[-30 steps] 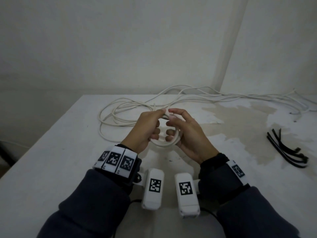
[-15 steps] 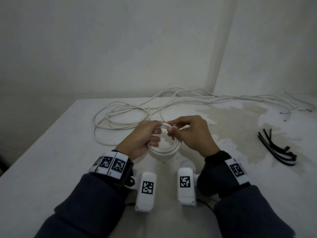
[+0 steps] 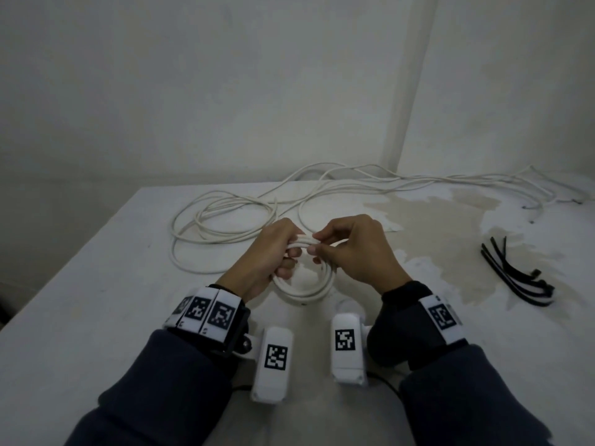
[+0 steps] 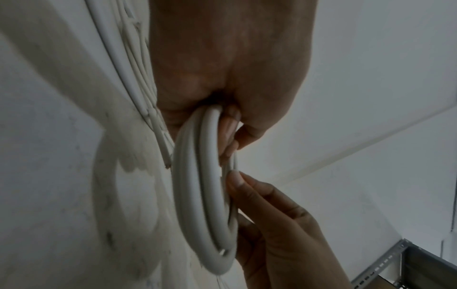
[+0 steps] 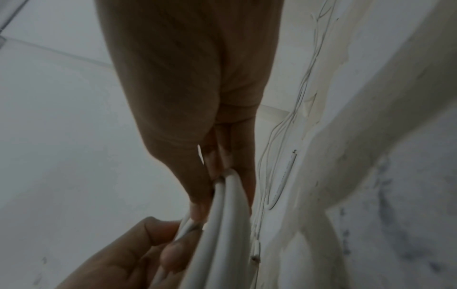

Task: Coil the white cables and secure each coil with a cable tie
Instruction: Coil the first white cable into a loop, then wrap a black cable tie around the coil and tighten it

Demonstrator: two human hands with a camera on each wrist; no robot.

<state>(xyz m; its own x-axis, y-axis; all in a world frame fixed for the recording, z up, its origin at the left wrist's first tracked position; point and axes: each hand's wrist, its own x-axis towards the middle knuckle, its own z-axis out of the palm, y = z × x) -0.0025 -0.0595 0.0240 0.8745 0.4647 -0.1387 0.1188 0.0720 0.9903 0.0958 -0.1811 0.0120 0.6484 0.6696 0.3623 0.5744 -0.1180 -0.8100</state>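
- The person holds a small white cable coil (image 3: 306, 286) just above the table (image 3: 96, 300), near the front, between both hands.
- The left hand (image 3: 267, 259) has its fingers curled round the left side of the ring and grips it.
- The right hand (image 3: 357, 252) pinches the top of the ring with thumb and fingertips, right next to the left hand.
- In the left wrist view the coil has a few loops lying side by side, and one cut end (image 4: 222, 252) pokes out at the bottom.
- That end could spring out, I think, because nothing ties it down yet. Then the loops would pop open.
- The cable looks stiff and smooth, so it wants to unroll. If one hand lets go to fetch a tie, the ring may loosen.
- The black cable ties (image 3: 515, 278) lie far off to the right, well apart from the hands. Reaching that far with one hand is the risky part.
- More loose white cables (image 3: 225, 220) lie in a messy heap at the far left and run off to the far right. I cannot tell if one of them is joined to the coil. If it is, a pull on it could tug the ring crooked.
- The left hand should squeeze all the loops together while the right hand goes for a tie.
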